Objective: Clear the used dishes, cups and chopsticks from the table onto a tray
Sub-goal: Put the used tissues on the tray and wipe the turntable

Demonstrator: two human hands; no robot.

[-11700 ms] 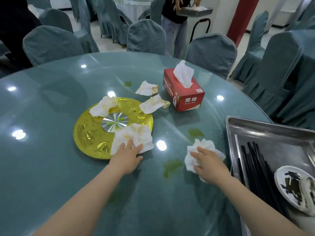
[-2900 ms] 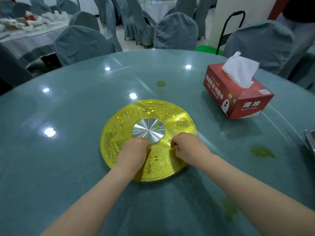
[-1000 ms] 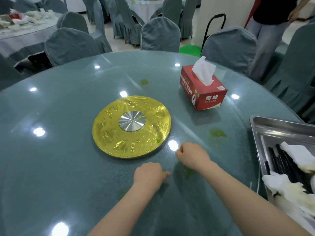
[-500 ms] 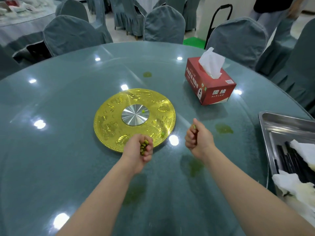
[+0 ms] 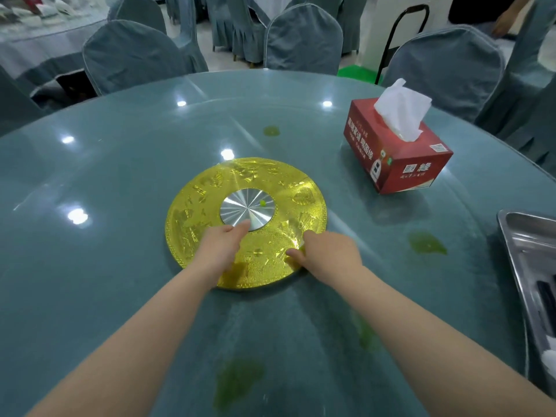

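Observation:
My left hand (image 5: 221,245) lies knuckles-up on the near part of a gold disc (image 5: 210,188), fingers stretched to the edge of its silver centre (image 5: 240,206). My right hand (image 5: 329,254) rests on the disc's near right rim with its fingers curled under and the thumb pointing left; anything in it is hidden. One green scrap (image 5: 262,202) lies on the silver centre. A steel tray (image 5: 511,233) sits at the right edge, with black chopsticks (image 5: 545,296) and a bit of white tissue (image 5: 549,356) in it.
A red tissue box (image 5: 400,164) stands at the back right of the round glass-topped table (image 5: 90,206). Green smears (image 5: 427,243) mark the glass, one near me (image 5: 237,383). Covered chairs (image 5: 304,40) ring the table. A person (image 5: 505,22) stands at the far right.
Half a second ago both hands were raised as fists holding green scraps. Now both are down on the gold disc, the left reaching to the silver centre.

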